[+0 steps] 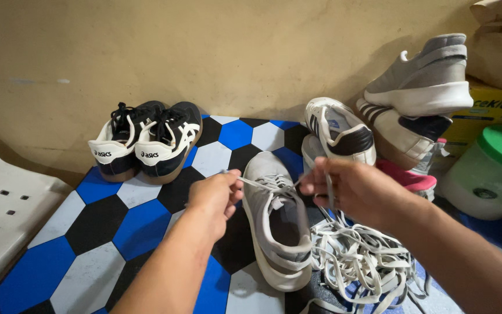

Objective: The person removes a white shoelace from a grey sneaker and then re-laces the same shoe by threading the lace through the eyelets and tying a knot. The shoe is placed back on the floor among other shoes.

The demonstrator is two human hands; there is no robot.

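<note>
A grey sneaker (275, 224) lies on the patterned floor mat, toe pointing away from me. My left hand (216, 195) pinches one end of its pale lace (260, 184) to the left of the shoe. On the right side of the shoe, my right hand (350, 189) grips the other end of the lace, which is pulled taut across the upper eyelets. Both hands hover just above the front of the shoe.
A tangle of loose white laces (361, 264) lies right of the sneaker. A black-and-white pair of shoes (146, 142) stands by the wall. More shoes (408, 110) are stacked at right, beside a green-lidded white tub (492, 174). A white plastic panel (4, 203) sits left.
</note>
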